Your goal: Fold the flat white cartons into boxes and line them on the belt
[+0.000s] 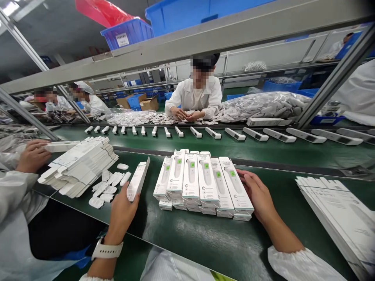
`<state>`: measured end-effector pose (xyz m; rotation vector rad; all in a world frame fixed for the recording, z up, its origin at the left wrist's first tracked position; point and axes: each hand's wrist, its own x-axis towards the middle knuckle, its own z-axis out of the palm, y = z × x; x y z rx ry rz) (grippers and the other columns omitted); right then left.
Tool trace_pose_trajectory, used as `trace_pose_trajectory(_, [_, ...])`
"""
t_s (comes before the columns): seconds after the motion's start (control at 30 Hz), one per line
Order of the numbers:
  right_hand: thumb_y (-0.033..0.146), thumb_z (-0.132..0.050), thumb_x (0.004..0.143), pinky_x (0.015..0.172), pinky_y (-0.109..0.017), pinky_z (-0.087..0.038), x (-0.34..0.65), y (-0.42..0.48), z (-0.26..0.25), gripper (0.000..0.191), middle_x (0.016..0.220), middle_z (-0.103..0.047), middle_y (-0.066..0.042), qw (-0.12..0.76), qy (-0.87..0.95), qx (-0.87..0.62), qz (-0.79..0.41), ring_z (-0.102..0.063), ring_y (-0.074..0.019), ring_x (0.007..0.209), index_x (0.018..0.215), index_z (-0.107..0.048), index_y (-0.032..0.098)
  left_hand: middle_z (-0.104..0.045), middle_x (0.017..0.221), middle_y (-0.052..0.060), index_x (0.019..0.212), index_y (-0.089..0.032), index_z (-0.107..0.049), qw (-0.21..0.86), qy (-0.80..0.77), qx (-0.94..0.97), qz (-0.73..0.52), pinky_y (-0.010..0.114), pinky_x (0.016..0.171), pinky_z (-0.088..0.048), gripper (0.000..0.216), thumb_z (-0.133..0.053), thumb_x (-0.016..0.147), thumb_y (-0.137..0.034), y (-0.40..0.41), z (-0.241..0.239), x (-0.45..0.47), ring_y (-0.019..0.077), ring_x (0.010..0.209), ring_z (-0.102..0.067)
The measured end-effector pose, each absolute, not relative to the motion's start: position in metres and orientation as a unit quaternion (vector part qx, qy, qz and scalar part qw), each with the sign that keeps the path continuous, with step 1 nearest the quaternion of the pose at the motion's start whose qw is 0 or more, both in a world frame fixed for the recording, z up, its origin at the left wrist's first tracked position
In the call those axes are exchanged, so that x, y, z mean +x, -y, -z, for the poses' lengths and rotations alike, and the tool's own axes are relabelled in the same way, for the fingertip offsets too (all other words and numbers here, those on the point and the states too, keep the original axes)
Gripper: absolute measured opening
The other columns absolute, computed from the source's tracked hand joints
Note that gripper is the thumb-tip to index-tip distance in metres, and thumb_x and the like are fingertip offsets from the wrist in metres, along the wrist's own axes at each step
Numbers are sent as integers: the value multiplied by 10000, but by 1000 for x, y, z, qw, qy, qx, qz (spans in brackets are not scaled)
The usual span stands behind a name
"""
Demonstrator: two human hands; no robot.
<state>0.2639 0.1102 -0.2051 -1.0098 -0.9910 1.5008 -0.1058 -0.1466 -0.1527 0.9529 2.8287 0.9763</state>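
My left hand (124, 208) has its fingers closed round a slim white carton (139, 179), standing tilted on the green surface. Right of it are thermometer cartons (191, 179), stacked in two layers, their printed fronts showing a thermometer with a green display. My right hand (258, 195) rests against the stack's right side, touching the end carton with stretched fingers; some fingertips are hidden behind it. Small white plastic pieces (109, 185) lie loose left of my left hand.
Flattened cartons are piled at the left (79, 166) and right (340, 214). A co-worker's hand (33, 156) holds a carton at far left. Across the green conveyor belt (181, 146), bearing a row of white thermometers (234, 134), another person (195, 95) sits. A metal beam (164, 50) crosses above.
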Motion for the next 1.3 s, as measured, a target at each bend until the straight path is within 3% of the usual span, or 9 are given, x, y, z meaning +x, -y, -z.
trace_pose_trajectory(0.07, [670,-934,757,1195,-500,-599,265,-110,205,484,1387,-828,-71,512,415,-426,-620,-736,-372,1371,1052,-843,296,-760,1389,250,1529,-138,-586,-20,-898,297,-325,661,1028,-613,710,-622,937,-528,149,149,-98,496,1238,-747])
trace_pose_trajectory(0.23, [655,-925,768,1181,-510,-608,265,-110,205,455,1366,-839,-64,508,428,-432,-610,-751,-370,1349,1044,-842,302,-594,1629,172,1587,-214,-571,-74,-832,383,-394,594,1262,-478,697,-588,989,-570,133,121,-67,411,1545,-529])
trace_pose_trajectory(0.43, [654,-881,820,1179,-536,-605,265,-110,206,408,1361,-842,-63,515,441,-415,-606,-763,-366,1337,1030,-820,310,-630,1614,161,1442,-261,-751,37,-749,485,-450,695,1230,-473,642,-792,893,-592,111,110,-39,478,1528,-522])
trace_pose_trajectory(0.63, [656,-823,890,1260,-559,-519,265,-111,209,433,1358,-837,-83,517,469,-384,-604,-723,-367,1394,1127,-837,294,-710,1503,120,1377,-270,-766,134,-657,418,-613,518,1277,-477,547,-595,1058,-681,104,121,-49,345,1441,-632])
trace_pose_trajectory(0.73, [700,-745,935,1336,-566,-420,264,-111,211,556,1600,-706,-75,525,474,-380,-596,-575,-361,1572,1337,-783,319,-668,1574,98,1435,-287,-684,192,-606,311,-707,480,1291,-476,551,-537,1080,-683,82,138,-70,310,1500,-609])
trace_pose_trajectory(0.8, [744,-674,961,1378,-560,-348,263,-110,212,689,1772,-533,-42,528,476,-379,-593,-448,-335,1672,1532,-667,358,-692,1561,137,1411,-240,-704,279,-575,256,-725,514,1270,-510,548,-581,1070,-651,67,150,-80,348,1509,-622])
trace_pose_trajectory(0.97, [789,-566,1008,1406,-539,-292,258,-102,210,846,1864,-354,-5,501,506,-373,-595,-333,-301,1733,1734,-438,374,-809,1407,164,1402,-167,-761,454,-494,190,-717,586,1260,-533,534,-575,1092,-560,52,162,-75,414,1483,-659])
trace_pose_trajectory(1.17, [776,-509,1057,1351,-563,-418,258,-93,200,805,1792,-489,-38,462,576,-377,-560,-464,-349,1666,1720,-488,319,-757,1521,104,1657,-242,-574,519,-437,171,-714,554,1324,-476,610,-624,1097,-478,55,157,-53,390,1548,-600])
trace_pose_trajectory(1.3, [823,-480,1054,1436,-584,-193,270,-92,170,785,1813,-462,-57,454,646,-403,-463,-326,-352,1732,1610,-640,292,-697,1601,72,1706,-274,-502,525,-425,163,-719,527,1365,-422,641,-583,1115,-507,54,156,-48,369,1597,-541])
